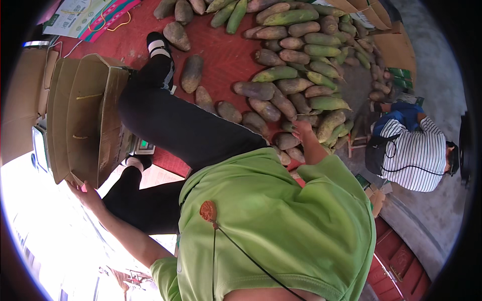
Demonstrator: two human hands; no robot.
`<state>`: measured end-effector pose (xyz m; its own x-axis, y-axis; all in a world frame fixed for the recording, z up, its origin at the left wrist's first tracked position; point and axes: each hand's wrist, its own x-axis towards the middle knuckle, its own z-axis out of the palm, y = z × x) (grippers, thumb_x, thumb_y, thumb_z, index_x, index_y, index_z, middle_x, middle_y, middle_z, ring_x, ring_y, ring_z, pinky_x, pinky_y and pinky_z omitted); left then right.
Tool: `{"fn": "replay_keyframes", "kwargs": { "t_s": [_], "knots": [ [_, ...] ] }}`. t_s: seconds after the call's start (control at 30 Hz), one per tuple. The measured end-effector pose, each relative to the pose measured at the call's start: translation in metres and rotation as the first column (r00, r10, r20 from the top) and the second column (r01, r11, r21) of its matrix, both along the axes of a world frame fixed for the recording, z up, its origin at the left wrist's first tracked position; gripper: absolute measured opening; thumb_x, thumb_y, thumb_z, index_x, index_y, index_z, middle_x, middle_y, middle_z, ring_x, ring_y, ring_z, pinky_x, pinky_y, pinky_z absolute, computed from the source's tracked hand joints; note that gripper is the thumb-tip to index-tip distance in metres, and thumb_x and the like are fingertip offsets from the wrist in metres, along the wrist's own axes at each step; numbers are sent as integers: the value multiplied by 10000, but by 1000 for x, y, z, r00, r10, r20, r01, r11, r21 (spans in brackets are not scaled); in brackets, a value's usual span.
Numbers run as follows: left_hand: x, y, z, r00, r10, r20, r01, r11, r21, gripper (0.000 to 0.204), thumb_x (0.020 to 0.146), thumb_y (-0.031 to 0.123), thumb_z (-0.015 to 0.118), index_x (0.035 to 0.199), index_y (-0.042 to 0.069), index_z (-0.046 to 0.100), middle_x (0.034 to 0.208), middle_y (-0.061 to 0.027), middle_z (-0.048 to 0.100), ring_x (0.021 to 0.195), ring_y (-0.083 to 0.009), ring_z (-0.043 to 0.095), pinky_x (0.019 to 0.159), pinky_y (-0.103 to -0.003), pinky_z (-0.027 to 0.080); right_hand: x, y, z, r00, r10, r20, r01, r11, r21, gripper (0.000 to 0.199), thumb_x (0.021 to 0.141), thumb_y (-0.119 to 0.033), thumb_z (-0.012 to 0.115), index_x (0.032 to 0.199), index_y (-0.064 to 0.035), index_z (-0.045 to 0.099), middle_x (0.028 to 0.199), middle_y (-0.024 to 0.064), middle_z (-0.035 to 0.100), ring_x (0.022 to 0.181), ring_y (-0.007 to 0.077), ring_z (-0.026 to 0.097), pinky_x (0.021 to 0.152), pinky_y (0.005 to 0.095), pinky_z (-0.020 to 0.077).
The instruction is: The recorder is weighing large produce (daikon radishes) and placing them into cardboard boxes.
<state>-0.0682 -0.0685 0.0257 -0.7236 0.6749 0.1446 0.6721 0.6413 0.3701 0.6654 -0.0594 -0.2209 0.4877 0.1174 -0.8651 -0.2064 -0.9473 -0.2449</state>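
My left hand [89, 196] is at the lower edge of an open brown cardboard box [114, 113], its fingers closed on that edge. The box has tall flaps and yellow cord handles on its inner side, and it rests on a scale [144, 145] with a lit green display. My right hand [303, 130] reaches down to the near side of a heap of long root vegetables, fingers bent around the end of a greenish root vegetable [287, 126]. Its fingertips are small in view and partly hidden. Beside it lie brownish, soil-covered root vegetables [263, 109] and green ones [329, 103].
A red mat [221, 60] lies under the vegetables and my feet. Several loose roots, one a large brown root [192, 73], lie by my leg. A person in a striped shirt [414, 153] sits low at the right. A printed carton [83, 20] stands at the far left.
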Motion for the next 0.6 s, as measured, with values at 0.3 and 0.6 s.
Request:
{"fn": "replay_keyframes", "kwargs": {
  "t_s": [0.3, 0.6],
  "knots": [
    [-2, -3, 1, 1000, 17, 8, -17, 1000, -24, 673, 838, 110, 560, 1418, 132, 220, 1364, -141, 400, 1211, -295, 442, 991, -391, 386, -14, 18, -30, 904, -388, -180, 415, 896, 156, 456, 773, -344, 674, 1138, -129, 505, 1126, 50, 489, 994, 261, 472, 812, 420, 442],
    [10, 2, 4, 999, 28, 30, -28, 1000, 0, 646, 844, 92, 533, 1415, 151, 235, 1337, -160, 426, 1202, -314, 445, 982, -387, 391, -21, 30, -35, 795, -498, -347, 588, 774, 237, 480, 747, -286, 718, 1150, -126, 511, 1115, 34, 536, 977, 244, 511, 826, 393, 419]
  ]
}}
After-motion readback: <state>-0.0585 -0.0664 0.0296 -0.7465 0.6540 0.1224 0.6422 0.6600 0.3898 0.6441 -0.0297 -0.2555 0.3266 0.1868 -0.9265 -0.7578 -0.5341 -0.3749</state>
